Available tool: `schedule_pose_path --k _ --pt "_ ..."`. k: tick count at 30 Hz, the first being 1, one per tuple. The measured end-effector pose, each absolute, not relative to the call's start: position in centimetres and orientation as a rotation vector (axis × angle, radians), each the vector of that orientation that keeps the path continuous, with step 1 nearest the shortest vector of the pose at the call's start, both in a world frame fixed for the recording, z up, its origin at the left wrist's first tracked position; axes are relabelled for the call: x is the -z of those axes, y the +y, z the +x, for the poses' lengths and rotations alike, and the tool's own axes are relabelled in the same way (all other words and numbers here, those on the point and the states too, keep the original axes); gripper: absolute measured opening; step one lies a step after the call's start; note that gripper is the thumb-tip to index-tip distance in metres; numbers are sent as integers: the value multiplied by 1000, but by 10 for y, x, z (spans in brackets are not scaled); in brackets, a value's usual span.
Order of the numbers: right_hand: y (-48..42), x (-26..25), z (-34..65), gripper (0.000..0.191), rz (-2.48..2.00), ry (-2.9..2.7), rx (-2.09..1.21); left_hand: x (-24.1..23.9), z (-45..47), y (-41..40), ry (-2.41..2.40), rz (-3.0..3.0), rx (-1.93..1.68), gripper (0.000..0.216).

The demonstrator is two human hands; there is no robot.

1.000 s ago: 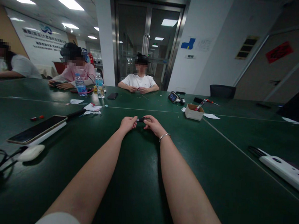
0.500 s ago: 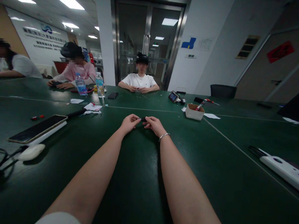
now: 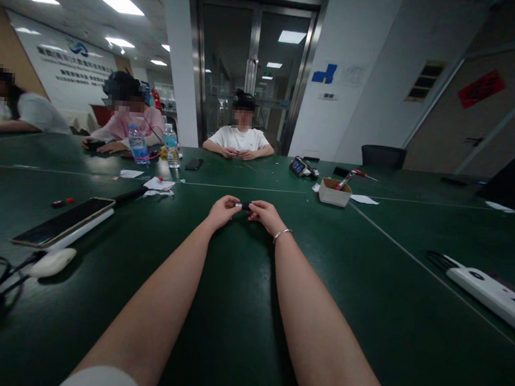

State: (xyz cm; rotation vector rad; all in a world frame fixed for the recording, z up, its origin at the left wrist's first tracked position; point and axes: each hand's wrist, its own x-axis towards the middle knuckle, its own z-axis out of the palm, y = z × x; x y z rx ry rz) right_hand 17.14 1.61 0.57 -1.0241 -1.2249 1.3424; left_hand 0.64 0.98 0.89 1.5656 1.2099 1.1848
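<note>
Between my two hands, just above the green table point(image 3: 241, 298), is a small dark cylinder-like object point(image 3: 244, 206) with a silvery part at its left end. My left hand point(image 3: 221, 213) pinches it at the silvery end. The black end is in the fingers of my right hand point(image 3: 265, 216), which has a silver bracelet on its wrist. Both hands are closed, fingertips a little apart along the object. It is too small to tell its exact kind.
To the left lie a phone point(image 3: 65, 221) on a white block, a white rounded device point(image 3: 52, 263) and black cables. Ahead right stands a small box point(image 3: 334, 193) with tools. A white power strip point(image 3: 489, 291) lies far right. Across the table sit several people, near two water bottles point(image 3: 171, 147).
The silvery end of the object now shows more between my fingertips, and the object lies more level. My arms have hardly moved.
</note>
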Motion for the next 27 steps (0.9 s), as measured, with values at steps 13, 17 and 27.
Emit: schedule_pose_path --k 13,17,27 --pt "17 -4 172 14 -1022 -1239 -1342 -10 8 11 1261 1510 -1111 28" --pt "18 -4 173 13 -1006 -1250 -1344 -8 7 11 1245 1553 -1125 27" --pt "18 -4 172 13 -997 -1251 -1340 -6 7 12 1247 1577 -1138 29"
